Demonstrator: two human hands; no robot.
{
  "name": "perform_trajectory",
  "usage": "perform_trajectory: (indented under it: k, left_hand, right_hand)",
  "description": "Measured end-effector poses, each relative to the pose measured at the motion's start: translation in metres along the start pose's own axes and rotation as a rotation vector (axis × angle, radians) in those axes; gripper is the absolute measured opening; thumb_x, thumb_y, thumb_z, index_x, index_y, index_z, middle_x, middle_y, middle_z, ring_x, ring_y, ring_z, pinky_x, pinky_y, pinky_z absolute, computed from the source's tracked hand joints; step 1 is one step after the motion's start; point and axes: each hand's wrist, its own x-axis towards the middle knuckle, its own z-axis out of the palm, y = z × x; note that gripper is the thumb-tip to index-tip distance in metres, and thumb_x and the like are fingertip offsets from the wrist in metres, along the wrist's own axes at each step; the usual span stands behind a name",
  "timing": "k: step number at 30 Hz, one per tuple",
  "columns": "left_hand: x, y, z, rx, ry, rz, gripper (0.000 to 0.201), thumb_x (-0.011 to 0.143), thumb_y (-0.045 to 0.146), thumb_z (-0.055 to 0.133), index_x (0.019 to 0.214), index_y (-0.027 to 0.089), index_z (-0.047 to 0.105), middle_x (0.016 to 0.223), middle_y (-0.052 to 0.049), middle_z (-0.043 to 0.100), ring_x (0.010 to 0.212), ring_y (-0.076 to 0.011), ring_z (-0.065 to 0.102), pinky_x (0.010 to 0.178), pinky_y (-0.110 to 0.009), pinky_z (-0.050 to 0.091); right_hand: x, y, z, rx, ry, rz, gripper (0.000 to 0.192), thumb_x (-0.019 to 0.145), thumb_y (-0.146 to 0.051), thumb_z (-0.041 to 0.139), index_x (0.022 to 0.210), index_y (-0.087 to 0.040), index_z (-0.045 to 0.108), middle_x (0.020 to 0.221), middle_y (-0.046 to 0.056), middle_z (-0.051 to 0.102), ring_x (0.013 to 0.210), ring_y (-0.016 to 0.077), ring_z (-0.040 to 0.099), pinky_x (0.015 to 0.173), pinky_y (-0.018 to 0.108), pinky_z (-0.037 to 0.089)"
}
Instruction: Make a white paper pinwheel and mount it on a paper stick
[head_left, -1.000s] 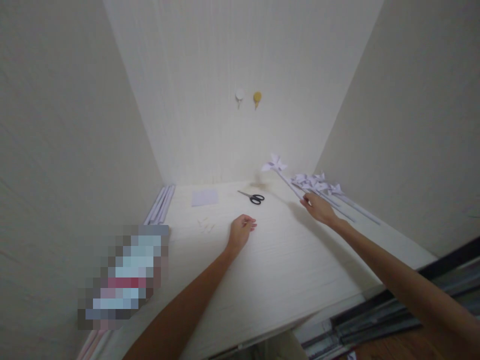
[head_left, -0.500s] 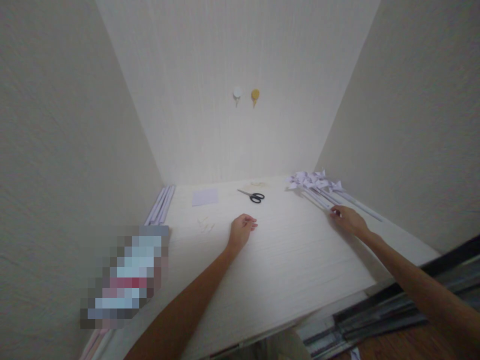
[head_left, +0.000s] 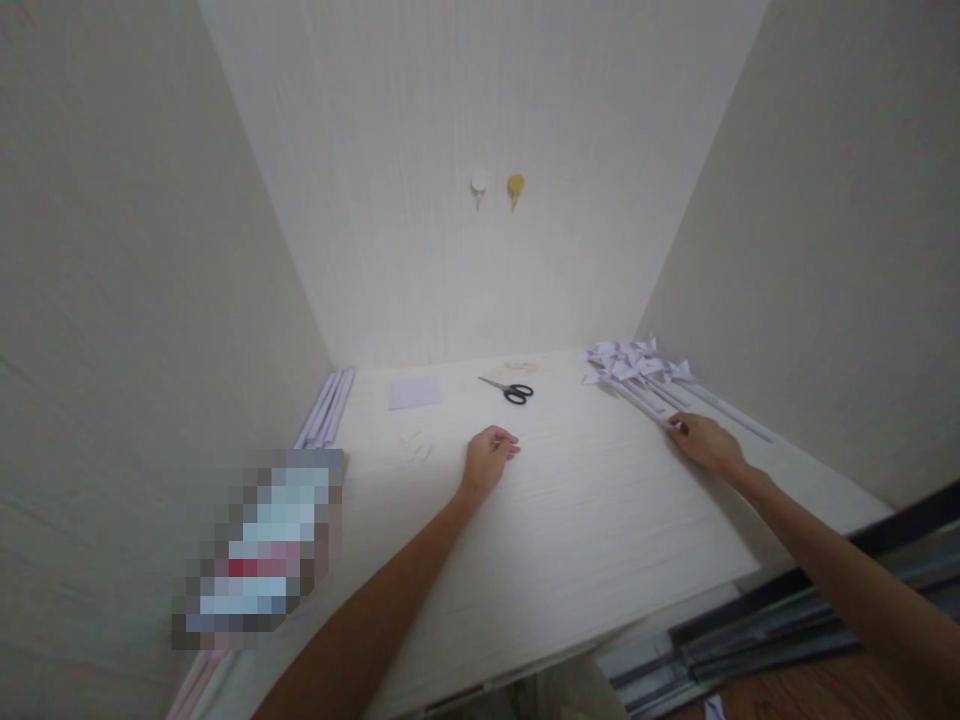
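Observation:
My right hand (head_left: 705, 443) pinches the lower end of a white paper pinwheel's stick (head_left: 636, 400). Its bladed head lies among several other paper pinwheels (head_left: 621, 355) at the back right of the white tabletop (head_left: 570, 530). Around the middle, my left hand (head_left: 489, 462) is held with its fingers curled and tips together; whatever they pinch, if anything, is too small to make out. Black-handled scissors (head_left: 516, 393) lie just beyond it, blades toward the left. A pale square of paper (head_left: 414, 393) rests further left, with small thin light-coloured pieces (head_left: 416, 443) in front of it.
Several rolled paper tubes (head_left: 326, 408) lie along the left wall, behind a pixelated object (head_left: 277, 530). More thin pieces (head_left: 523, 368) are near the back wall, which carries a white hook (head_left: 479, 183) and a yellow hook (head_left: 515, 186). Dark metal rails (head_left: 750, 620) run below the table's right front edge.
The whole view has shifted slightly, so things sit a little further right. My right hand still holds the stick's end, and my left hand keeps its curled pose.

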Motion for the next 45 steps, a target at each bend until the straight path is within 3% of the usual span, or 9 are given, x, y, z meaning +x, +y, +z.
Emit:
perform_trajectory:
  k: [29,37,45]
  left_hand:
    - [-0.002,0.002,0.001,-0.009,0.002,-0.014,0.011,0.064,0.005,0.047,0.059,0.013,0.053,0.063,-0.003,0.061,0.054,-0.0089,0.058,0.052,-0.019,0.045]
    - [-0.002,0.003,0.001,0.0,-0.008,-0.013,0.012,0.064,0.005,0.045,0.06,0.013,0.053,0.064,-0.002,0.06,0.054,-0.0081,0.058,0.051,-0.018,0.044]
    - [-0.002,0.003,0.001,0.016,-0.008,-0.001,0.012,0.064,0.005,0.045,0.06,0.012,0.054,0.063,-0.002,0.061,0.054,-0.0089,0.058,0.052,-0.019,0.044]
  right_hand:
    - [0.018,-0.007,0.003,-0.037,0.018,0.008,0.035,0.075,-0.031,0.038,0.099,-0.016,0.058,0.096,0.014,0.061,0.086,0.0282,0.058,0.064,0.035,0.044]
    - [0.022,-0.01,0.003,-0.033,0.056,-0.116,0.038,0.077,-0.029,0.037,0.099,-0.006,0.059,0.104,0.018,0.058,0.095,0.0257,0.054,0.083,0.031,0.038]
    - [0.025,-0.016,0.004,-0.033,0.069,-0.146,0.038,0.079,-0.03,0.036,0.096,-0.005,0.059,0.101,0.02,0.059,0.091,0.0269,0.056,0.082,0.033,0.04]
